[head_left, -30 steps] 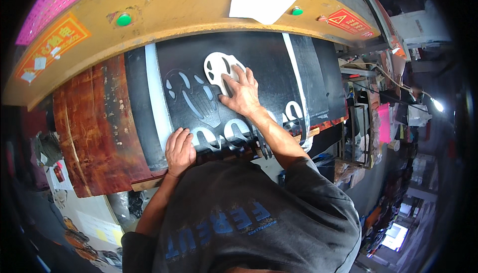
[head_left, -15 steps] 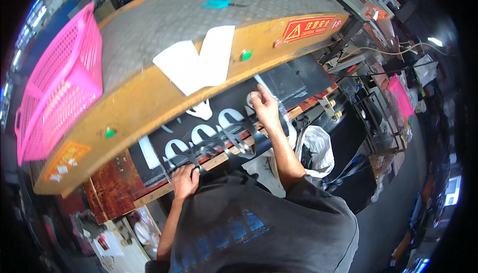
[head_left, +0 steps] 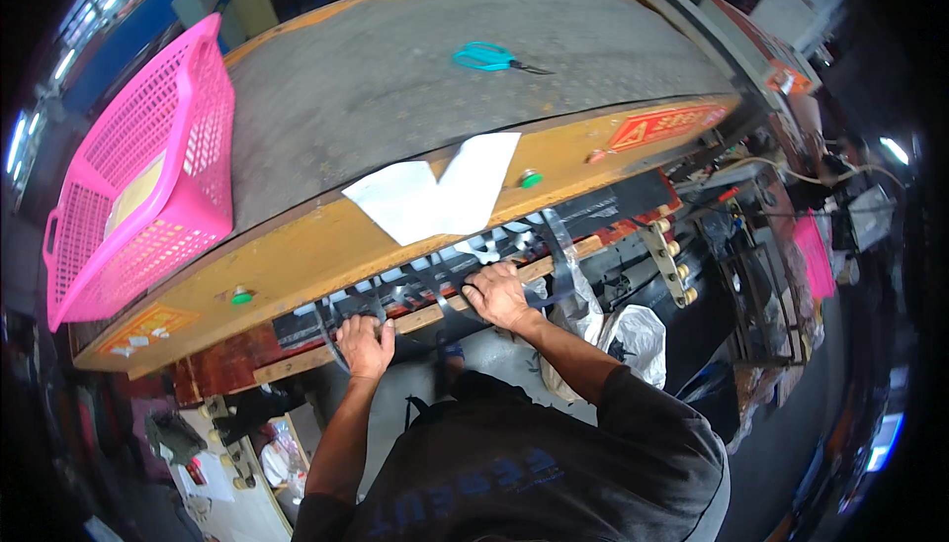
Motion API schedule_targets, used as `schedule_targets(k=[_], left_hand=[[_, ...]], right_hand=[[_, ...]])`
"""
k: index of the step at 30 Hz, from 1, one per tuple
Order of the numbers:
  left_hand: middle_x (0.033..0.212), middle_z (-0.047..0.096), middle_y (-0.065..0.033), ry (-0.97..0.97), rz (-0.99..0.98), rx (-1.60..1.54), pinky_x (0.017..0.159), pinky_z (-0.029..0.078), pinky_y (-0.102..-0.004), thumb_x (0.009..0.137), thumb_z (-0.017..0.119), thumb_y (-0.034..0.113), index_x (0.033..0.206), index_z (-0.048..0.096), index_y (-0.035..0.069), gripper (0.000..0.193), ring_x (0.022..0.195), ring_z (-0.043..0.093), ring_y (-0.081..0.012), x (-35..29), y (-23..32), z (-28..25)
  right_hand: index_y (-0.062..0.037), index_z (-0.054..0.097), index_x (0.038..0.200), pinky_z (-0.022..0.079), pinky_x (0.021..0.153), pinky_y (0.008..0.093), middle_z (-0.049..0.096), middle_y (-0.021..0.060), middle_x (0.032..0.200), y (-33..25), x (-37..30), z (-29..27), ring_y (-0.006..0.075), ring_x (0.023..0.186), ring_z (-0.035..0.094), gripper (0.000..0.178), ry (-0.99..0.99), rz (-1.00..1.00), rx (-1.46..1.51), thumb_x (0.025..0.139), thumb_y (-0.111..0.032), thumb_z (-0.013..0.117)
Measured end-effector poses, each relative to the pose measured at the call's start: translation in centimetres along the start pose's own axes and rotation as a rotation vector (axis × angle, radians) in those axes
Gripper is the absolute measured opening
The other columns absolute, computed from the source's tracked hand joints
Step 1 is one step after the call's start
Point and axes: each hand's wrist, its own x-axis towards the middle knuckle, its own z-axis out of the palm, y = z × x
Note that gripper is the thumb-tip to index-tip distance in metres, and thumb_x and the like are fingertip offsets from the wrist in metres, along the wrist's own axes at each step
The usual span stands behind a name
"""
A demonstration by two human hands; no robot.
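Observation:
Below the front beam of a large press (head_left: 297, 250), a red-brown board (head_left: 222, 359) with a pale wooden front strip (head_left: 297, 364) lies partly covered. Both hands curl over this strip. My left hand (head_left: 364, 346) grips it on the left, beside a thin dark strip that loops down. Farther right, my right hand (head_left: 497, 297) grips the same edge, its fingers on top. Black sheet with cut-out shapes and white pieces (head_left: 484, 247) shows on the board behind the fingers. Several black strips (head_left: 445, 305) hang over the front edge. The fingertips' undersides are hidden.
On the press top stand a pink basket (head_left: 188, 216) and turquoise-handled scissors (head_left: 484, 56). White paper (head_left: 470, 186) hangs on the beam, near green buttons (head_left: 531, 179). A white bag (head_left: 638, 339) stands below right, beside a rack with rollers (head_left: 672, 255).
My right hand has come down from above the black sheet to the wooden front strip. The board shows less in front of the beam. My left hand stays at the edge; the view has shifted.

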Motion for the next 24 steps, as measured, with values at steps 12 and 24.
schedule_targets(k=[12,24], left_hand=[[0.089,0.063,-0.0103,0.037,-0.041,-0.059,0.086,0.045,-0.0484,0.093,0.076,0.028,0.083,0.067,0.008,0.024,0.092,0.060,-0.0353,-4.2,1.3,-0.4],[0.070,0.059,-0.0118,0.012,0.124,-0.516,0.061,0.050,-0.0468,0.083,0.073,0.005,0.070,0.055,0.004,0.023,0.067,0.060,-0.0359,-7.9,8.7,-2.3]], right_hand=[[-0.0114,0.080,0.091,0.044,0.092,0.0498,0.073,0.0099,0.091,-1.2,-3.5,-0.4,0.0339,0.090,0.067,0.024,-0.067,0.079,0.032,0.097,-0.033,0.071],[-0.0163,0.055,0.155,0.037,0.117,0.0654,0.037,0.0288,0.164,-10.8,-1.5,-0.2,0.0617,0.143,0.036,0.094,-0.323,0.049,-0.086,0.075,-0.051,0.088]])
